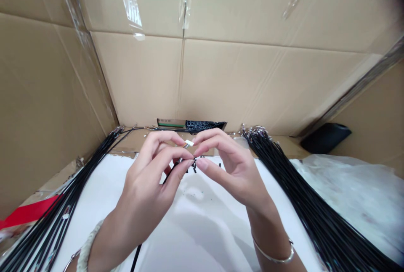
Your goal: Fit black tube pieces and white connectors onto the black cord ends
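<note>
My left hand (154, 179) is closed around the end of a thin black cable (136, 258), which runs down under my wrist. A small white connector (189, 142) with thin coloured wires shows at my left index fingertip. My right hand (229, 167) meets the left at the cable's end, thumb and finger pinched on something tiny and dark that the fingertips mostly hide. Small black pieces (195, 170) lie on the white work surface (202, 230) just behind and below the fingertips.
Bundles of black cables lie on the left (78, 179) and right (293, 183). Cardboard walls (221, 78) enclose the back and sides. A narrow box of black coiled pieces (205, 126) stands at the back. Clear plastic (353, 192), a black object (326, 137) and a red strip (31, 213) flank the surface.
</note>
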`<state>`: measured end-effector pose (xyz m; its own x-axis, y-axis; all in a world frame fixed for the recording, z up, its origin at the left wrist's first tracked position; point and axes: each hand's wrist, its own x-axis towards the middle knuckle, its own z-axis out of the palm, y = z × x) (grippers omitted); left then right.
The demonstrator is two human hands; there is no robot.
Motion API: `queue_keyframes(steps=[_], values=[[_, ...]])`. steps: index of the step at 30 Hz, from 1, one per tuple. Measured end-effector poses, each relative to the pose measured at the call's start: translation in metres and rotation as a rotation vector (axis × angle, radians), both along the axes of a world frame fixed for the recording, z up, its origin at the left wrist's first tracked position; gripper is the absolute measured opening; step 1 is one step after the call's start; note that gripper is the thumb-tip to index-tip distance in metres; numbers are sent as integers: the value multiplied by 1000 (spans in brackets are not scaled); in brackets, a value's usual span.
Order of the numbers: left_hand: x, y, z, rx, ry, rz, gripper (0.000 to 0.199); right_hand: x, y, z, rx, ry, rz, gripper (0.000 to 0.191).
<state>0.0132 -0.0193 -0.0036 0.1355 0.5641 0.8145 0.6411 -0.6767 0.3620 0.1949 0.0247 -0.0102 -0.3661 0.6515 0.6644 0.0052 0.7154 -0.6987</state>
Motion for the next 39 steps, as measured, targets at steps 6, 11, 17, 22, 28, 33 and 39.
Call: queue_keyframes(steps=[6,11,17,22,28,33,39], values=[[-1,1,-3,19,25,33,16,-2,-2,1,307,-100,-174,10],[-5,0,2,-43,6,-15,12,-2,-5,3,470,-123,-278,11],[-5,-3,7,-131,-69,-66,13,-2,-4,2,56,3,-74,6],[0,-4,4,-68,-2,-65,17,-5,4,2,-318,67,34,26],[6,-3,-1,-48,41,-129,17,-3,9,1,-449,-14,219,35],[7,-3,-3,-19,64,-107,15,0,13,-1,-463,-21,258,37],[6,-3,-3,15,41,-48,14,1,15,-3,-425,-8,271,38]])
